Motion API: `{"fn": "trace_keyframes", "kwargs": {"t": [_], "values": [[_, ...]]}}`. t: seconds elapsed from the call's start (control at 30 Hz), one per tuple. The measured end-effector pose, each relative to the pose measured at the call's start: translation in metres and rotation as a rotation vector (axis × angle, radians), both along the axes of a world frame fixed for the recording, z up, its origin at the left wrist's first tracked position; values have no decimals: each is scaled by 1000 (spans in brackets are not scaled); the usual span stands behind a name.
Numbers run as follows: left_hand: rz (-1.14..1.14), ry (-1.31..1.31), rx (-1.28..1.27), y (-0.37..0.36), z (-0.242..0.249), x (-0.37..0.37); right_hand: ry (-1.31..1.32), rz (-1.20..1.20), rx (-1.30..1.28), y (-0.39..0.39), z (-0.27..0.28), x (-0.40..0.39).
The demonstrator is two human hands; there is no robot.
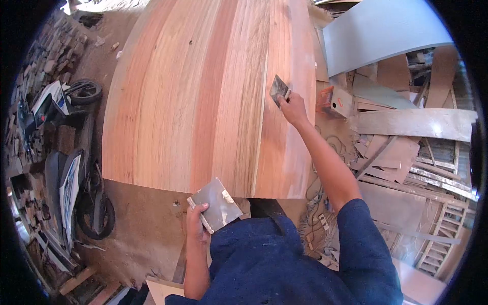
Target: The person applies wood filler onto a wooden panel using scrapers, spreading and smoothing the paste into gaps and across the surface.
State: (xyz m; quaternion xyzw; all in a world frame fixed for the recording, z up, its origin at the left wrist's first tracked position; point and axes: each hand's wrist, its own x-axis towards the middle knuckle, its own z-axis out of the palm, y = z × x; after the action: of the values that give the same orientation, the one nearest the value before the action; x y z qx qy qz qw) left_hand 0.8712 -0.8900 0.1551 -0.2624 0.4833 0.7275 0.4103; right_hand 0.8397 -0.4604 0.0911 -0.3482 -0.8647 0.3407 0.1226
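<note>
A broad wooden panel made of strips in pinkish and tan tones spreads out in front of me. My right hand grips a small flat putty knife, its dark metal blade over the panel's right part, beside a pale line along a joint. Close to my body, at the panel's near edge, my left hand is closed on a wide metal scraper with a light strip handle along one side. Cream-coloured paste clings to that scraper's far edge and corner.
A motorcycle stands to the left, by stacked wood pieces. On the right are an orange-and-white box, a large pale curved sheet, wood offcuts and a slatted frame. Cables lie on the dirt floor.
</note>
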Motion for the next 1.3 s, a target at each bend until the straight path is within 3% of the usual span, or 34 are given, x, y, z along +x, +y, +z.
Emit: {"fn": "trace_keyframes", "kwargs": {"t": [0.2, 0.4, 0.5, 0.9, 1.0, 1.1, 1.2, 1.3], "values": [[75, -13, 6, 3, 0, 10, -210, 14, 131, -16, 10, -3], [83, 24, -11, 5, 12, 8, -120, 12, 116, -23, 8, -1], [71, 33, -42, -6, 10, 10, -224, -3, 174, -24, 11, 0], [89, 73, -43, -56, 2, 18, -244, -25, 285, -49, 4, 23], [103, 66, -6, -60, 0, 19, -339, 42, 168, -51, 10, 29], [83, 43, -4, -64, 0, 19, -210, -26, 117, -56, 17, 39], [109, 38, -22, -65, -3, 22, -100, -120, 292, -51, 38, 40], [155, 24, -78, -61, 6, 26, -97, 240, 555, -14, 35, 44]]}}
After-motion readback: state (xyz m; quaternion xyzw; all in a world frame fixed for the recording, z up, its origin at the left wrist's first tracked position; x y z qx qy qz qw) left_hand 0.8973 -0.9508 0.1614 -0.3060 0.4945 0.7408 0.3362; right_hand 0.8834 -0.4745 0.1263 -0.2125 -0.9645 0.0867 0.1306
